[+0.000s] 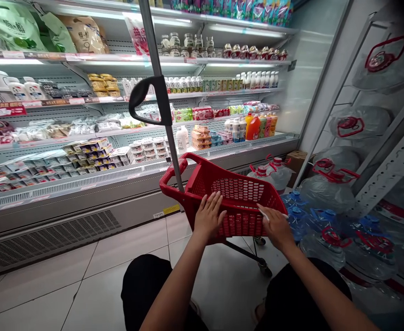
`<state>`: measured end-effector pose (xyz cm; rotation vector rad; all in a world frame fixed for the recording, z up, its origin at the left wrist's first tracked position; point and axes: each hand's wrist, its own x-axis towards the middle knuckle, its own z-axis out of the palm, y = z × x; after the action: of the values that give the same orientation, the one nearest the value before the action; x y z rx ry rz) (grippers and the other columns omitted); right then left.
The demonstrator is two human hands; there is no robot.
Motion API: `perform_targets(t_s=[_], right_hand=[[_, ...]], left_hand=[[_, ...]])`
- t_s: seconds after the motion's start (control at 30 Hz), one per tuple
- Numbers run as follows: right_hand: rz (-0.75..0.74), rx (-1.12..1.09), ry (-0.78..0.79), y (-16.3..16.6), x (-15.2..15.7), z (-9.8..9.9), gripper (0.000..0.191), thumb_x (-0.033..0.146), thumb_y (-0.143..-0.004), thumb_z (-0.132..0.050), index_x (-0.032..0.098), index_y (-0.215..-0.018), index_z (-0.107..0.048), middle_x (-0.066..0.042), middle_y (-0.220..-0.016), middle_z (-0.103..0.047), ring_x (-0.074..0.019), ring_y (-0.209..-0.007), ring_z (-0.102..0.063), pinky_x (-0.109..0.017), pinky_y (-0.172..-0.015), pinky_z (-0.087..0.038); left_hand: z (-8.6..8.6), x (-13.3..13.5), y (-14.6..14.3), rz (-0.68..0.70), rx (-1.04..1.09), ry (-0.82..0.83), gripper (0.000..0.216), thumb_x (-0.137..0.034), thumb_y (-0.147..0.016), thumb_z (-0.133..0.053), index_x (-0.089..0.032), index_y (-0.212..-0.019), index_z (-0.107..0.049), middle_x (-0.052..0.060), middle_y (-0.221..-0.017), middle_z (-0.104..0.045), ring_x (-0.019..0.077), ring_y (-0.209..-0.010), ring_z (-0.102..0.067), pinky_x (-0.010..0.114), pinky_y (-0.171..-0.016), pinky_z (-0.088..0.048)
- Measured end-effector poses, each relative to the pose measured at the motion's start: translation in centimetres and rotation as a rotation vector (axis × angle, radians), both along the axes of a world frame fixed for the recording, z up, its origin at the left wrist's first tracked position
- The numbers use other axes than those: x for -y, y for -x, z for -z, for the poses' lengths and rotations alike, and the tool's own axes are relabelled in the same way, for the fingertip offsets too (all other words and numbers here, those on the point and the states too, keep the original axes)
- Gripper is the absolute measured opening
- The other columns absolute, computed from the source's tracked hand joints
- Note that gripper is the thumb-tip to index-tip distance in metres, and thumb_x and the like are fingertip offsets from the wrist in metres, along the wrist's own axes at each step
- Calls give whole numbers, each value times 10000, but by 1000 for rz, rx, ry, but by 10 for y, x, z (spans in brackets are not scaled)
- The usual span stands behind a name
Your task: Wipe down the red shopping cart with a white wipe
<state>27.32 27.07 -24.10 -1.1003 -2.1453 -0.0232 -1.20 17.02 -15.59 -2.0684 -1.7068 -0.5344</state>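
Note:
A red plastic shopping basket cart (248, 223) stands in front of my knees, its basket side perforated. My left hand (208, 215) lies flat against the near rim, fingers stretched out and holding nothing. Close to the basket's right end, my right hand (278, 227) is closed on a thin white piece (264, 213), of which only an edge shows; whether it is cloth or paper I cannot tell. A grey pole with a black loop handle (150, 101) rises at the cart's left end, beside the red push handle (170, 177).
A lit refrigerated shelf (133, 172) of dairy tubs and bottles runs along the back. Large water bottles (329, 241) crowd the floor at right, beside a metal rack (381, 184) with more. Cart wheels (264, 267) rest on the tiled floor (129, 243).

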Motion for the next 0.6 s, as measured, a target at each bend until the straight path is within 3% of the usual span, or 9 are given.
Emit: perform_targets(t_s=[0.13,0.27,0.43,0.6], right_hand=[[106,-12,-1,-33,3,13,545,306,-1042,-280,199,-1521,-520,-104,-1405,-656,-293,-1325,-571,-534,-1171,-409],[92,-30,-34,-7,34,7,580,286,-1049,-292,230,-1620,-370,-82,-1493,-597,-285,-1376,-539,-540,-1192,-399],[-146,76,-46,28,80,-18,691,190,-1028,-317,261,-1687,-125,-22,-1687,-353,-229,-1524,-380,-476,-1245,-367],[-385,191,-11,19,100,-25,738,144,-1004,-328,267,-1688,-81,-6,-1724,-249,-186,-1561,-304,-413,-1264,-348]], left_hand=[[-1,-11,-1,-60,60,7,607,-470,-1096,-336,-210,-1644,-303,34,-1705,-287,204,-1591,-242,492,-1338,-150],[7,-18,-16,-154,115,39,656,-518,-1088,-323,-162,-1639,-316,68,-1715,-253,239,-1603,-201,512,-1331,-173],[21,-12,-42,-122,96,101,641,-578,-1084,-283,-227,-1606,-405,45,-1724,-231,245,-1610,-169,528,-1326,-149],[22,-5,-17,-159,124,132,613,-554,-1090,-267,-249,-1602,-409,34,-1730,-206,231,-1610,-171,541,-1324,-128]])
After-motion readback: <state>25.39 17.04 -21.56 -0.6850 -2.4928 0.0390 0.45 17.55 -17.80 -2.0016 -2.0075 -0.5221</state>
